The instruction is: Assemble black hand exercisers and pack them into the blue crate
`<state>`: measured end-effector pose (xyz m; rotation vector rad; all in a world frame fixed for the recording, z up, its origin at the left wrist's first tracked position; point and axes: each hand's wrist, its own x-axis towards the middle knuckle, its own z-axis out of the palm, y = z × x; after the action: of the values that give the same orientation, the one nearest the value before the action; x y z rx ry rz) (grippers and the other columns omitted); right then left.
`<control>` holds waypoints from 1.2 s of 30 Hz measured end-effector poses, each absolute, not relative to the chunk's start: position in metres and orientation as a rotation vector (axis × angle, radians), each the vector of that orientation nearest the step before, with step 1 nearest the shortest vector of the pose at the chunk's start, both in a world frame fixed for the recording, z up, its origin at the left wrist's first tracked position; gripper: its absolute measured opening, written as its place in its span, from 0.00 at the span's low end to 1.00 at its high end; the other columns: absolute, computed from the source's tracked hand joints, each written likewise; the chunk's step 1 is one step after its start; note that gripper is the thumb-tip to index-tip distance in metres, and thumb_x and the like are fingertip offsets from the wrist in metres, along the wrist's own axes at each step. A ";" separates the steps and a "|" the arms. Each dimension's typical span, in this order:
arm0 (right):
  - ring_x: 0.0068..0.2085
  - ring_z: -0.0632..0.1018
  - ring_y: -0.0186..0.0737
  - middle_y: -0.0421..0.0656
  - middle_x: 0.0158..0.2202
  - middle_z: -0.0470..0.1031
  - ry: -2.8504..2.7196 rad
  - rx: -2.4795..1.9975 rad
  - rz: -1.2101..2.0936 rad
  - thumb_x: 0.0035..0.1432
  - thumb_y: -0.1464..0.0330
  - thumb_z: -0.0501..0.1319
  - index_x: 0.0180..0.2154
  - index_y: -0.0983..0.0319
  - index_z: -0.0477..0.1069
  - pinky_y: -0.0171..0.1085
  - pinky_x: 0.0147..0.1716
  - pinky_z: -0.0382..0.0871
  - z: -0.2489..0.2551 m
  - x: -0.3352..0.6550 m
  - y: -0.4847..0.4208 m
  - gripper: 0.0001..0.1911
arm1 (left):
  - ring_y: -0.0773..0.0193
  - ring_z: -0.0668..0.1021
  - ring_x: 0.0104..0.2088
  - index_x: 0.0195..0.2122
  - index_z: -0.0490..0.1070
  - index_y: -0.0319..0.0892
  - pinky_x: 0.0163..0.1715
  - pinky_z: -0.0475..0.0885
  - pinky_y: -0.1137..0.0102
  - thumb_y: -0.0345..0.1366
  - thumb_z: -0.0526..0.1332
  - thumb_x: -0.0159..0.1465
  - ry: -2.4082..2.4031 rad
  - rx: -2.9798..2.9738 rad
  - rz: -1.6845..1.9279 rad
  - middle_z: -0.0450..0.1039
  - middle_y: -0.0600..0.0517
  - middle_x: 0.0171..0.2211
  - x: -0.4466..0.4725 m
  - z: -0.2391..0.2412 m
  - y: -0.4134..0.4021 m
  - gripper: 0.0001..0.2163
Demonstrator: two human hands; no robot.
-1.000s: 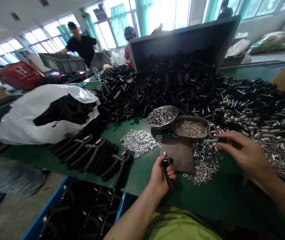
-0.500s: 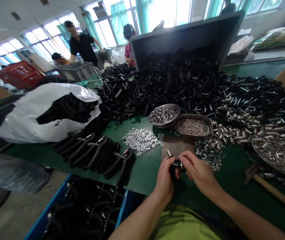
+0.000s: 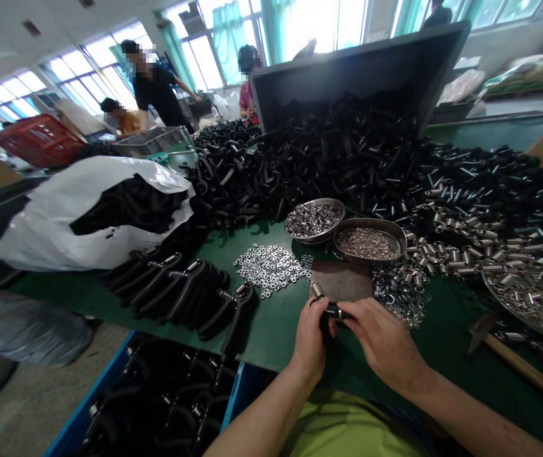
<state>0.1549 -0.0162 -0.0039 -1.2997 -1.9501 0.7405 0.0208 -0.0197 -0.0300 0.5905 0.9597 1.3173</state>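
Note:
My left hand (image 3: pixel 310 339) is closed round a black hand-grip handle (image 3: pixel 325 315) with a small metal spring (image 3: pixel 317 289) sticking up from its top. My right hand (image 3: pixel 380 339) pinches a small metal part against the handle's head, fingers closed. Both hands hover over the green table's near edge (image 3: pixel 276 330), just in front of a dark flat plate (image 3: pixel 345 281). Loose washers (image 3: pixel 271 266) lie to the left of the plate and ring-shaped parts (image 3: pixel 399 289) to its right.
Two metal bowls (image 3: pixel 314 220) (image 3: pixel 367 241) of small parts sit behind the plate. A big heap of black handles (image 3: pixel 338 158) spills from a tipped grey bin (image 3: pixel 357 70). Assembled grippers (image 3: pixel 190 295) lie left; a blue crate (image 3: pixel 157 400) sits below. A hammer (image 3: pixel 509 355) lies right. People stand at the back.
My right hand came back from the pile of springs at the right and joined my left hand at the handle, where it now presses a small part.

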 end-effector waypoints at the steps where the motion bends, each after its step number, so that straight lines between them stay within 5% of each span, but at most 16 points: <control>1: 0.28 0.75 0.40 0.42 0.24 0.72 -1.934 -1.332 0.831 0.64 0.61 0.45 0.45 0.60 0.67 0.37 0.28 0.68 -0.003 0.156 -0.016 0.17 | 0.72 0.62 0.20 0.26 0.62 0.40 0.22 0.58 0.75 0.41 0.56 0.61 0.963 0.611 1.301 0.59 0.58 0.18 0.021 -0.030 -0.020 0.11; 3: 0.22 0.72 0.38 0.38 0.19 0.68 -1.890 -1.410 0.965 0.65 0.60 0.45 0.47 0.61 0.66 0.35 0.22 0.66 0.000 0.157 -0.016 0.18 | 0.72 0.62 0.20 0.27 0.62 0.40 0.21 0.57 0.75 0.41 0.56 0.61 0.965 0.623 1.275 0.59 0.58 0.19 0.020 -0.030 -0.020 0.10; 8: 0.40 0.74 0.43 0.45 0.38 0.73 -1.867 -1.226 0.903 0.58 0.61 0.55 0.43 0.58 0.69 0.43 0.39 0.69 0.003 0.152 -0.017 0.13 | 0.72 0.61 0.20 0.26 0.60 0.41 0.21 0.57 0.75 0.42 0.56 0.61 0.992 0.665 1.247 0.58 0.59 0.19 0.017 -0.029 -0.017 0.11; 13: 0.19 0.66 0.31 0.35 0.21 0.64 -0.825 -1.123 1.764 0.56 0.55 0.57 0.42 0.58 0.62 0.29 0.14 0.58 -0.009 0.131 -0.019 0.17 | 0.66 0.71 0.31 0.35 0.64 0.42 0.33 0.65 0.72 0.43 0.60 0.58 1.415 1.005 1.311 0.68 0.54 0.29 0.018 -0.023 -0.018 0.11; 16: 0.15 0.60 0.27 0.31 0.18 0.61 -0.476 -1.079 1.824 0.50 0.55 0.62 0.41 0.58 0.60 0.26 0.12 0.50 -0.019 0.123 -0.020 0.21 | 0.60 0.73 0.39 0.42 0.62 0.43 0.41 0.65 0.67 0.43 0.67 0.50 1.623 1.229 1.259 0.70 0.50 0.38 0.019 -0.023 -0.020 0.21; 20: 0.11 0.51 0.27 0.28 0.11 0.52 -0.867 -1.203 1.858 0.56 0.48 0.53 0.34 0.58 0.59 0.27 0.10 0.43 -0.032 0.138 -0.015 0.20 | 0.57 0.75 0.36 0.43 0.62 0.44 0.36 0.66 0.67 0.48 0.69 0.46 1.609 1.401 0.971 0.73 0.50 0.36 0.015 -0.027 -0.014 0.26; 25: 0.25 0.70 0.33 0.37 0.22 0.70 -1.753 -1.480 1.109 0.61 0.60 0.52 0.34 0.61 0.68 0.32 0.25 0.62 -0.016 0.194 0.026 0.12 | 0.53 0.76 0.38 0.44 0.65 0.46 0.36 0.66 0.65 0.49 0.67 0.49 1.666 1.819 0.739 0.74 0.49 0.37 0.007 -0.037 0.004 0.24; 29: 0.40 0.72 0.42 0.44 0.35 0.75 -2.035 -1.640 0.298 0.59 0.68 0.55 0.33 0.61 0.73 0.41 0.40 0.64 0.008 0.228 0.086 0.09 | 0.51 0.72 0.45 0.45 0.67 0.43 0.44 0.65 0.61 0.44 0.68 0.49 1.676 2.180 0.576 0.71 0.46 0.43 0.005 -0.041 0.017 0.23; 36: 0.39 0.72 0.42 0.44 0.34 0.75 -2.119 -1.683 0.198 0.56 0.69 0.57 0.32 0.61 0.75 0.40 0.39 0.63 0.026 0.245 0.121 0.08 | 0.54 0.70 0.45 0.46 0.68 0.42 0.45 0.65 0.62 0.47 0.68 0.49 1.647 2.256 0.485 0.69 0.48 0.44 0.003 -0.043 0.023 0.25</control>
<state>0.2453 0.1214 0.0256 -1.6831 -2.1193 0.1976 0.0029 0.0229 -0.0433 2.2558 1.6467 0.4845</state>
